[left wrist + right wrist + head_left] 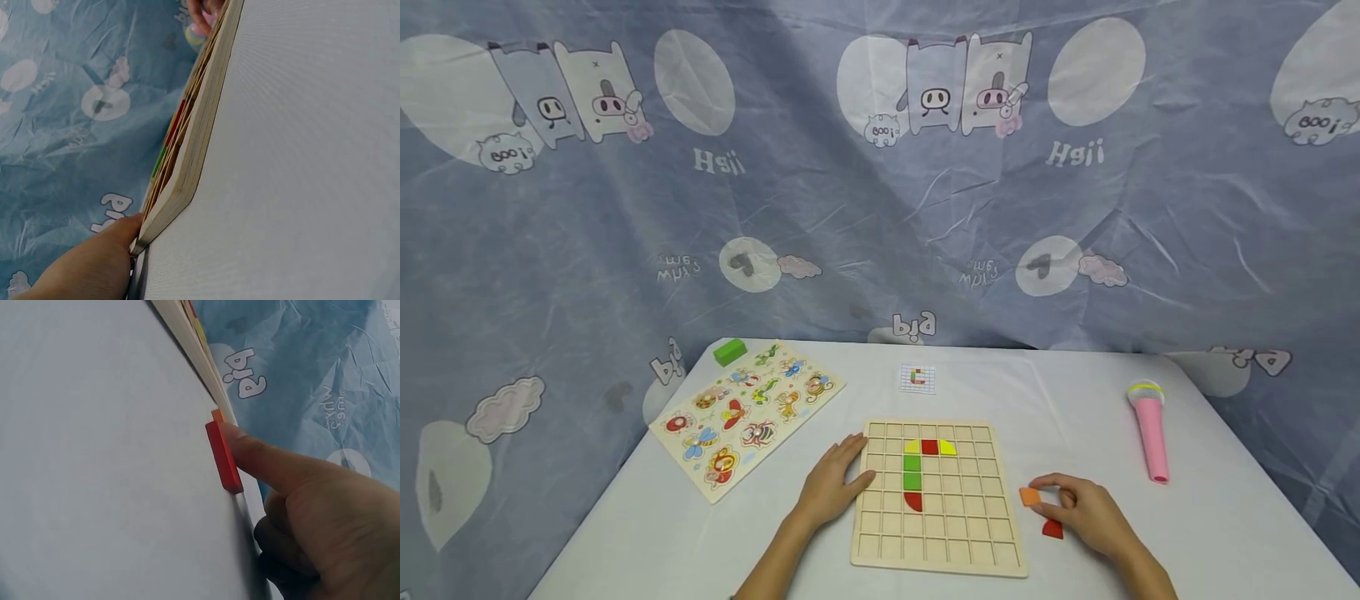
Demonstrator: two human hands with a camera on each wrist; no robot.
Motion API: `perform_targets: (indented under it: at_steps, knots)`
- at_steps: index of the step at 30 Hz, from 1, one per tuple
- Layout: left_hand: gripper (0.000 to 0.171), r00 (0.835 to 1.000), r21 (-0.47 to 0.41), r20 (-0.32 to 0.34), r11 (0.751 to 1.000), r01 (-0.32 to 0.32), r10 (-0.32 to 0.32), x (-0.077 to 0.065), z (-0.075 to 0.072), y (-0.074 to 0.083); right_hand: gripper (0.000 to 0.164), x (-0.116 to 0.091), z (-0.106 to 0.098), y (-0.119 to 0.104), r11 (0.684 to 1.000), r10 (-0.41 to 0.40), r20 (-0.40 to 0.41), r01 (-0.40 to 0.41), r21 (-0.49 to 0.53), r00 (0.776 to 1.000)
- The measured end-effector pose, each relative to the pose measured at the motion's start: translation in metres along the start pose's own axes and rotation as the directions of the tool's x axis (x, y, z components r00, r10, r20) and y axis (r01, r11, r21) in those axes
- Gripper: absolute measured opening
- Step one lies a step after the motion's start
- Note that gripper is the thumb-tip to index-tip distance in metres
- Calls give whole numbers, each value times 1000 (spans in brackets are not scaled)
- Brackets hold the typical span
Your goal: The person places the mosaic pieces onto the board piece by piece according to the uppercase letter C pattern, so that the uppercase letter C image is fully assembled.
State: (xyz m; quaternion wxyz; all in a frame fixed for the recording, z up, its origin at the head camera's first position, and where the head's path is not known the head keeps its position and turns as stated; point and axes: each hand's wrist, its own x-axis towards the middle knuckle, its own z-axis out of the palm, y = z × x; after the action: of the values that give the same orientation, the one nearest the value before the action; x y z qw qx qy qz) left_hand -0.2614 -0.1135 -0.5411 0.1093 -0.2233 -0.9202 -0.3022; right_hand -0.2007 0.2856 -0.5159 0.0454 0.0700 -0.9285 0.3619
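A wooden grid board (940, 537) lies on the white table, with several coloured tiles set in its squares. Yellow quarter-rounds flank a red square (929, 447) at the top; below the left one run two green squares (912, 472) and a red quarter-round (913, 502). My left hand (832, 483) rests along the board's left edge, fingers straight, thumb at the rim. To the right of the board, my right hand (1086, 510) pinches an orange square tile (1028, 497) between thumb and index finger. Just below that hand lies a loose red quarter-round tile (1052, 529).
Behind the board is a small pattern card (917, 378). An insect puzzle board (745, 417) lies at the left, with a green block (730, 352) at its far corner. A pink microphone (1152, 437) lies at the right. A patterned cloth (880, 208) hangs behind the table.
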Motion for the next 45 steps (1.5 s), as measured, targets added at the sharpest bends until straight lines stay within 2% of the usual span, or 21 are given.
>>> perform_targets:
  at_steps: [7, 12, 18, 24, 33, 45]
  knots:
    - [59, 1000, 1, 2, 1000, 4, -4, 1, 0, 0, 29, 2, 8, -2, 1000, -7, -115, 6, -11, 993]
    - [60, 1000, 3, 5, 1000, 3, -3, 0, 0, 0, 28, 4, 20, -21, 999, -45, -144, 48, 20, 989]
    - [59, 1000, 2, 2, 1000, 3, -3, 1, -1, 1, 28, 7, 44, -60, 991, -120, -81, 124, 45, 989]
    - [60, 1000, 4, -1, 1000, 0, 0, 1, 0, 1, 29, 10, 69, -82, 983, -183, 6, 182, 15, 983]
    - [60, 1000, 3, -7, 1000, -4, 4, 1, 0, 0, 31, 15, 84, -93, 979, -188, 12, 188, -80, 982]
    - [60, 1000, 9, -14, 1000, -12, 12, 0, 1, -1, 30, 14, 85, -93, 975, -206, 17, 207, -81, 978]
